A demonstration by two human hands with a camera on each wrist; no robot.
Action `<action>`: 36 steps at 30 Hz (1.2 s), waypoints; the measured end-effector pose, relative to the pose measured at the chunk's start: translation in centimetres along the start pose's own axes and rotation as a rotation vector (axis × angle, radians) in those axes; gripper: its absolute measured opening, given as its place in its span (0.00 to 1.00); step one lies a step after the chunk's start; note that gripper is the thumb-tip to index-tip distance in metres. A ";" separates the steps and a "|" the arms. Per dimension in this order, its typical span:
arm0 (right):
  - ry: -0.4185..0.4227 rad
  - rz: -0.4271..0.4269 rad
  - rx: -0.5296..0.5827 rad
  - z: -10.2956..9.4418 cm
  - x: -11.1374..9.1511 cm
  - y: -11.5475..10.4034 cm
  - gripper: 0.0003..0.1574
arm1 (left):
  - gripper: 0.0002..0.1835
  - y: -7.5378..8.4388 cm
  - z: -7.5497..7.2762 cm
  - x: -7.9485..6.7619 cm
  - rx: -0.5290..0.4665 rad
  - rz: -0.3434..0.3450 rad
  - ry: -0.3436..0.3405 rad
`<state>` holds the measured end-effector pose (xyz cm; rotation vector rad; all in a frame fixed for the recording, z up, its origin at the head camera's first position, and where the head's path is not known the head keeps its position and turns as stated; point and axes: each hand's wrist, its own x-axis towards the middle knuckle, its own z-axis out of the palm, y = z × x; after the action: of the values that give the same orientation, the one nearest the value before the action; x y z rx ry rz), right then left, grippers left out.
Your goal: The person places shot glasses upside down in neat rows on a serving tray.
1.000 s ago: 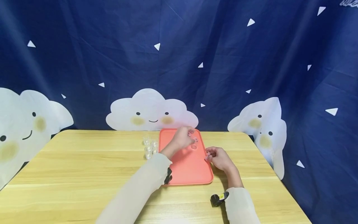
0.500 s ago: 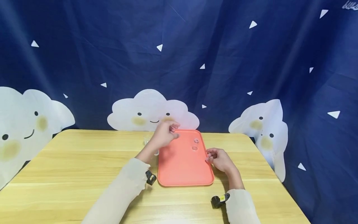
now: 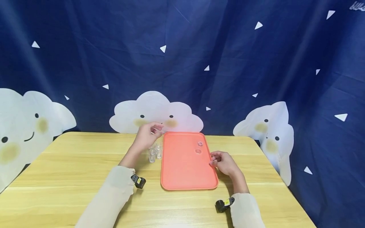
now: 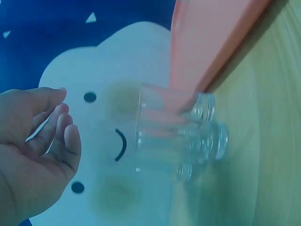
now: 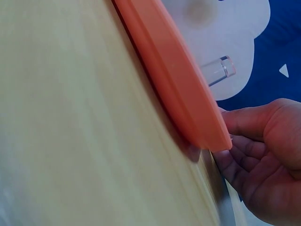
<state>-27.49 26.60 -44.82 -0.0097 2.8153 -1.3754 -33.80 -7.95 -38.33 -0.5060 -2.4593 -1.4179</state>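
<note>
My left hand (image 3: pixel 147 134) hovers over the several small clear shot glasses (image 3: pixel 152 155) at the left side of the tray. Its fingers are loosely bent with nothing between them, as the left wrist view also shows. Those glasses (image 4: pixel 181 136) stand upright in a cluster, thick bases on the table. One more clear glass (image 5: pixel 221 70) stands upside down on the orange-red tray (image 3: pixel 185 172), toward its far right. At the tray's right edge, my right hand (image 3: pixel 223 161) pinches the rim, thumb on top and fingers below, plain in the right wrist view.
A light wooden table (image 3: pixel 85 177) carries everything. Close behind its far edge hangs a dark blue curtain (image 3: pixel 182 63) with printed clouds and triangles. Small black cameras sit on both wrists, the left one (image 3: pixel 138 181) beside the sleeve.
My left hand has moved left, off the glass on the tray and across to the clustered glasses. The right hand keeps its grip on the tray edge.
</note>
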 end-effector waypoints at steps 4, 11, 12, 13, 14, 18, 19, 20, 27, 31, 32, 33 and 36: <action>0.003 0.011 0.005 0.0 -0.1 0.0 0.21 | 0.11 -0.9 -1.0 -0.2 0.024 -0.014 0.039; -0.009 0.010 0.015 -0.1 -0.1 -0.3 0.22 | 0.11 -2.7 -2.1 -0.1 0.068 -0.048 0.064; -0.010 0.013 0.018 -0.1 -0.1 -0.3 0.22 | 0.11 -3.0 -2.2 -0.2 0.068 -0.053 0.067; -0.013 0.011 0.019 -0.1 -0.1 -0.3 0.22 | 0.12 -3.2 -2.3 -0.2 0.067 -0.053 0.069; -0.013 0.012 0.022 -0.1 -0.1 -0.3 0.22 | 0.12 -3.5 -2.3 -0.2 0.063 -0.056 0.070; -0.009 0.019 0.021 -0.1 0.0 -0.1 0.22 | 0.15 -4.6 -2.5 -0.4 0.045 -0.061 0.069; -0.010 0.018 0.022 -0.1 0.0 -0.1 0.22 | 0.15 -4.8 -2.5 -0.4 0.044 -0.063 0.069; -0.010 0.017 0.019 -0.1 0.0 -0.1 0.22 | 0.15 -5.1 -2.5 -0.4 0.046 -0.071 0.070; -0.007 0.021 0.006 0.1 -0.1 0.1 0.22 | 0.18 -6.2 -2.9 -0.7 0.034 -0.115 0.044; -0.010 0.008 0.004 0.1 0.0 0.1 0.22 | 0.19 -6.5 -3.2 -0.8 0.031 -0.129 0.044; -0.011 0.004 0.001 0.1 0.1 0.1 0.22 | 0.19 -6.5 -3.2 -0.8 0.030 -0.133 0.039; -0.010 0.002 -0.002 0.1 0.1 0.1 0.22 | 0.19 -6.6 -3.3 -0.9 0.029 -0.138 0.035; -0.008 0.006 -0.008 0.1 0.1 0.2 0.22 | 0.20 -6.8 -3.3 -0.9 0.026 -0.156 0.017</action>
<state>-27.62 26.66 -45.03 -0.0069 2.8115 -1.3602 -35.70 -14.16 -42.38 -0.3015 -2.5483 -1.4392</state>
